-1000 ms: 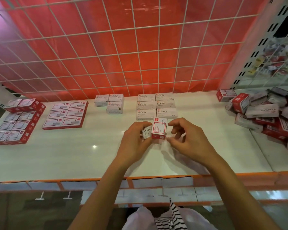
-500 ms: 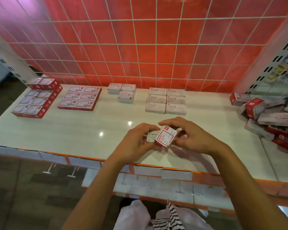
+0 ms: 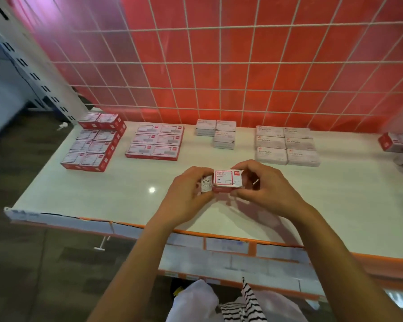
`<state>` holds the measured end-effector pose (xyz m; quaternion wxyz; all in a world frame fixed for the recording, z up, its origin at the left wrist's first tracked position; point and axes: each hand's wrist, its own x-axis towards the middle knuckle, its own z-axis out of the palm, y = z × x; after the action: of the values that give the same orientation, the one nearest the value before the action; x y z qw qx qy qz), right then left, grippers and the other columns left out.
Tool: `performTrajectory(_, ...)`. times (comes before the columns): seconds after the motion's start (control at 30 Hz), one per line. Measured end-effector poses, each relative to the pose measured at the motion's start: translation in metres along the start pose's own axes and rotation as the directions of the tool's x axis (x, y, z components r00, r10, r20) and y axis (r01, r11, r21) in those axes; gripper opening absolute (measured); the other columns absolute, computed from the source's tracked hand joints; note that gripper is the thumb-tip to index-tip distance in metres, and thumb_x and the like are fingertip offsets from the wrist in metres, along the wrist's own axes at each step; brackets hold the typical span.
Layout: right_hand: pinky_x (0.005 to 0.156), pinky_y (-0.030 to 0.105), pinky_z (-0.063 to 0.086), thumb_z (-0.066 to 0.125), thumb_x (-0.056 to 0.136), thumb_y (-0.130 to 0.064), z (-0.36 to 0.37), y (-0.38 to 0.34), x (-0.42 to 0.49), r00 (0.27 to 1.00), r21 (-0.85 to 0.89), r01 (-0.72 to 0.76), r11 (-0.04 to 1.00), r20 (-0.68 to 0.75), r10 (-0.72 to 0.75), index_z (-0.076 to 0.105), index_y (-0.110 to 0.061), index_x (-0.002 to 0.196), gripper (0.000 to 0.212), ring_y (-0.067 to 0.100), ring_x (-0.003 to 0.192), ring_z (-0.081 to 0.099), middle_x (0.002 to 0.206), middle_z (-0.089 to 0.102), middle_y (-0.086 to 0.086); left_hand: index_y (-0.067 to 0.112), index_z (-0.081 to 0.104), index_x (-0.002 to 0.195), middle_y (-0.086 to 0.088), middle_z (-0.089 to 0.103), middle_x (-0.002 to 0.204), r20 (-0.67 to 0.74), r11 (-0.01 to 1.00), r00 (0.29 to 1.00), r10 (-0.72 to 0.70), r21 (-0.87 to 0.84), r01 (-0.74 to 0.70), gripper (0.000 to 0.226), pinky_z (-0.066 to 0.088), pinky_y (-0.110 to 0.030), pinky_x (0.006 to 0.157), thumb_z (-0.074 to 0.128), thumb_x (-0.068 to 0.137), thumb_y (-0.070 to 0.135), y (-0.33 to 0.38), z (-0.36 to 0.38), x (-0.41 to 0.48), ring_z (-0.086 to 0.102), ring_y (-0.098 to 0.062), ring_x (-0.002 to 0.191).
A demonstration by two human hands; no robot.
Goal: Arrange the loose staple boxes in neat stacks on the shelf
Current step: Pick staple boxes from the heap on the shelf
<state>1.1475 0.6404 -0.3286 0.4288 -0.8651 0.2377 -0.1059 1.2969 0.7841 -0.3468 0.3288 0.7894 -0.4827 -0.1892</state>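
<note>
Pinching 2 small boxes together above the shelf (image 3: 312, 205), the left hand (image 3: 186, 196) grips the white box (image 3: 206, 183), the right hand (image 3: 263, 189) the red box (image 3: 227, 181); either could slip and tumble.

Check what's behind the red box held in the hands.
A white box reading STAP shows at the left edge of the red box, gripped by the left hand; the red box covers its remainder. The right hand pinches the red box. Anything further behind is hidden.
</note>
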Motion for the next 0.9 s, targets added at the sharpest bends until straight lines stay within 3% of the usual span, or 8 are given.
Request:
performTrajectory(0.2, 0.061, 0.008, 0.042, 0.076, 0.078, -0.018, 0.05, -0.04, 0.037, 0.999, 0.031, -0.007, 0.999, -0.046, 0.008, 0.052, -0.035, 0.107, 0.041, -0.002, 0.076, 0.053, 0.088, 0.059, -0.019, 0.029, 0.058, 0.124, 0.01, 0.06, 0.115, -0.012, 0.999, 1.0, -0.022, 0.032, 0.023, 0.043, 0.042, -0.016, 0.086, 0.072, 0.083, 0.03, -0.048, -0.05, 0.005, 0.054, -0.006, 0.102)
performTrajectory(0.37, 0.063, 0.008, 0.044, 0.076, 0.078, -0.018, 0.085, -0.069, 0.065, 0.995, 0.065, -0.045, 0.997, -0.089, 0.05, 0.052, -0.033, 0.111, 0.043, 0.002, 0.075, 0.053, 0.086, 0.056, -0.023, 0.028, 0.059, 0.124, 0.017, 0.055, 0.111, -0.015, 1.0, 0.999, -0.03, 0.009, 0.03, 0.048, 0.045, -0.021, 0.09, 0.073, 0.08, 0.038, -0.078, -0.086, -0.001, 0.052, -0.003, 0.102)
performTrajectory(0.53, 0.062, 0.006, 0.043, 0.071, 0.082, -0.016, 0.118, -0.095, 0.097, 0.987, 0.042, -0.052, 0.998, -0.147, 0.058, 0.05, -0.027, 0.115, 0.041, 0.002, 0.074, 0.051, 0.085, 0.051, -0.023, 0.025, 0.057, 0.125, 0.006, 0.059, 0.118, 0.009, 0.995, 0.999, -0.04, 0.095, 0.039, 0.049, 0.05, -0.026, 0.087, 0.074, 0.08, 0.033, -0.119, -0.11, -0.009, 0.055, -0.007, 0.102)
performTrajectory(0.7, 0.073, 0.016, 0.038, 0.071, 0.082, -0.018, 0.15, -0.118, 0.134, 0.985, -0.08, -0.008, 0.997, -0.17, -0.005, 0.053, -0.016, 0.124, 0.045, 0.008, 0.087, 0.05, 0.113, 0.062, 0.0, 0.022, 0.056, 0.124, 0.008, 0.057, 0.115, 0.024, 0.994, 1.0, 0.0, 0.105, -0.002, 0.048, 0.048, -0.024, 0.088, 0.074, 0.081, 0.03, -0.144, -0.133, -0.015, 0.052, -0.005, 0.101)
performTrajectory(0.9, 0.077, 0.02, 0.04, 0.069, 0.085, -0.022, 0.181, -0.147, 0.179, 0.989, -0.144, -0.006, 0.99, -0.15, -0.016, 0.053, -0.013, 0.126, 0.044, 0.01, 0.09, 0.049, 0.112, 0.061, 0.002, 0.022, 0.058, 0.124, 0.008, 0.058, 0.115, 0.034, 0.998, 0.999, 0.016, 0.067, -0.018, 0.047, 0.046, -0.023, 0.091, 0.074, 0.081, 0.029, -0.161, -0.146, -0.018, 0.051, -0.003, 0.101)
